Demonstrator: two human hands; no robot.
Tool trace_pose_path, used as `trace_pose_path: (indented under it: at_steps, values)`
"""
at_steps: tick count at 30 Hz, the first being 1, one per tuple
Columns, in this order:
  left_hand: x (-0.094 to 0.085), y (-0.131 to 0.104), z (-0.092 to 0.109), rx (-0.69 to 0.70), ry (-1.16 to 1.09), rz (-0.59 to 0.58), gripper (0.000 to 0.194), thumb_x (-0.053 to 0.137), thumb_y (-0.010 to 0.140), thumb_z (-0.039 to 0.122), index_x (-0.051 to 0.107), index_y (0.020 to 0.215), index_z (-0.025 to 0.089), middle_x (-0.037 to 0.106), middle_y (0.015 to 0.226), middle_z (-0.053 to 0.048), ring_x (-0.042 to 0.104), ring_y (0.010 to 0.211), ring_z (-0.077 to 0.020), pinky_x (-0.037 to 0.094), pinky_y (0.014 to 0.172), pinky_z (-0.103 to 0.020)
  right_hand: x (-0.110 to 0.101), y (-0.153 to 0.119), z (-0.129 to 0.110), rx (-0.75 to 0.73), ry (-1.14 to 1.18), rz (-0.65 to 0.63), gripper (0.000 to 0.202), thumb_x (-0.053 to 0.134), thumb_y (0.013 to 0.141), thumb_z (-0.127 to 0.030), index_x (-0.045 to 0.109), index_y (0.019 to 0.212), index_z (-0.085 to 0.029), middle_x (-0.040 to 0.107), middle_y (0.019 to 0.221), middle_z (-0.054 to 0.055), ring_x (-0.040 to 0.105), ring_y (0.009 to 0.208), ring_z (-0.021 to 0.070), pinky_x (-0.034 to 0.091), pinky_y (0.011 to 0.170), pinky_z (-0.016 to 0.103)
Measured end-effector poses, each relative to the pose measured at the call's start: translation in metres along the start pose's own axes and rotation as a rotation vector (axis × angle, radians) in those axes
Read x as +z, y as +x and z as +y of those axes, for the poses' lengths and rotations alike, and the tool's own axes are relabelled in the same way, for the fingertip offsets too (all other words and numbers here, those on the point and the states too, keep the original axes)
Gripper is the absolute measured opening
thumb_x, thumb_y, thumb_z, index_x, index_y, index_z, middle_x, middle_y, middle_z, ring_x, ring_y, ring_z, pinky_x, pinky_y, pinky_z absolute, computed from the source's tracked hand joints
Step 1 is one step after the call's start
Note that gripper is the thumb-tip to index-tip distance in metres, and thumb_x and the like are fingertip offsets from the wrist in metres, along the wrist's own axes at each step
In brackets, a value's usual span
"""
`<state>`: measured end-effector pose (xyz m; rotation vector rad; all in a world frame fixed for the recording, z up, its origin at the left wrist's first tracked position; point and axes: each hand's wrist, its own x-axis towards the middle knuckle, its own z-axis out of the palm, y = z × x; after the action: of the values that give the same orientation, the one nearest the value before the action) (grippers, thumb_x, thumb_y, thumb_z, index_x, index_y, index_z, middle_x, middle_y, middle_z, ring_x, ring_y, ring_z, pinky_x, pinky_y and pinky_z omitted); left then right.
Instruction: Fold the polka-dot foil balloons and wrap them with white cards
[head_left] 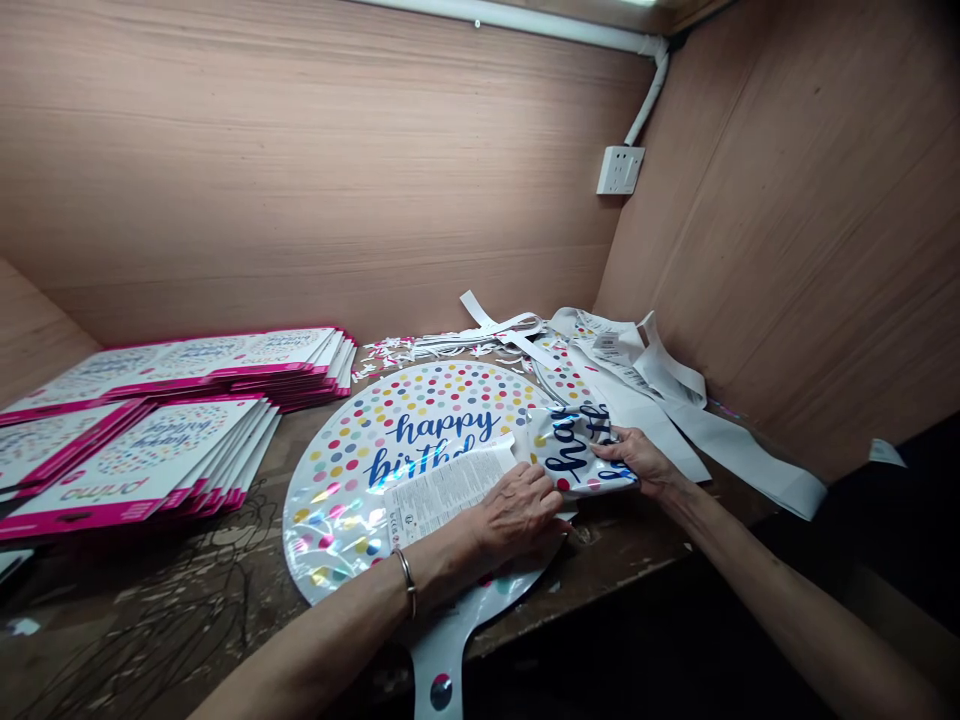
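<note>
Paper (442,492) with tiny gray words lies on top of a big round balloon (341,440). The balloon is flat and shiny, with dots of many colors and blue words that start with "happy". It lies in the middle of the table (300,415), and its long white tail (441,660) hangs toward the near side.

The left hand (517,505) is on the right end of the paper, with its fingers curled down. I cannot tell if it pinches anything. A silver bracelet (406,583) goes around that wrist.

The right hand (634,458) is closed on the right side of a folded balloon (570,455). Its thumb is on top. This one is shiny too, and its big blue letters are turned sideways. It is held over the right edge of the big round balloon, just beside the left hand.

On the left side of the table there are piles of white and pink packs (180,430), with dotted balloon pictures on them. Little paper scraps (390,352) lie at the far side, near the wall (300,180). Long white strips (750,450) curl on the far right. A white socket (621,170) is up in the far right corner.
</note>
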<state>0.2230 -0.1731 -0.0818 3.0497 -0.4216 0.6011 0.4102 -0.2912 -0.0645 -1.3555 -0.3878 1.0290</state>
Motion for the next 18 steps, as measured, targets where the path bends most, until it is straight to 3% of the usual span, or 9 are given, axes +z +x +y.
trace_pose_path:
  at_steps: [3,14,16,18]
  values:
    - [-0.004,-0.002,0.001,0.034,-0.013,-0.021,0.028,0.042,0.089,0.040,0.050,0.078,0.016,0.052,0.078,-0.005,0.044,0.074,-0.0170,0.035,0.068,-0.031,-0.002,0.002,0.004,0.061,-0.019,-0.038,0.036,0.080,0.043,-0.016,0.066,0.076,-0.012,0.069,0.064,0.003,0.065,0.058,0.0193,0.054,0.056,0.028]
    - [-0.017,-0.004,0.003,0.080,-0.088,-0.124,0.013,0.042,0.089,0.023,0.051,0.083,0.017,0.053,0.079,-0.004,0.043,0.074,-0.0155,0.035,0.069,-0.030,-0.003,-0.005,0.012,0.006,-0.242,-0.066,0.037,0.077,0.048,-0.027,0.066,0.079,-0.011,0.067,0.064,0.000,0.061,0.057,0.0146,0.047,0.054,0.023]
    - [-0.018,-0.005,0.004,0.113,-0.107,-0.158,0.013,0.043,0.088,0.022,0.051,0.080,0.018,0.053,0.079,-0.004,0.043,0.076,-0.0160,0.035,0.072,-0.031,-0.004,-0.006,0.012,0.018,-0.363,-0.075,0.035,0.075,0.052,-0.030,0.065,0.080,-0.011,0.067,0.065,0.001,0.062,0.060,0.0167,0.048,0.058,0.026]
    - [-0.019,-0.006,0.005,0.132,-0.129,-0.180,0.014,0.045,0.088,0.022,0.052,0.077,0.018,0.054,0.081,-0.004,0.044,0.078,-0.0165,0.035,0.074,-0.031,-0.003,-0.009,0.006,-0.043,-0.625,-0.029,0.037,0.072,0.057,-0.034,0.065,0.086,-0.012,0.069,0.074,0.005,0.063,0.071,0.0217,0.049,0.066,0.032]
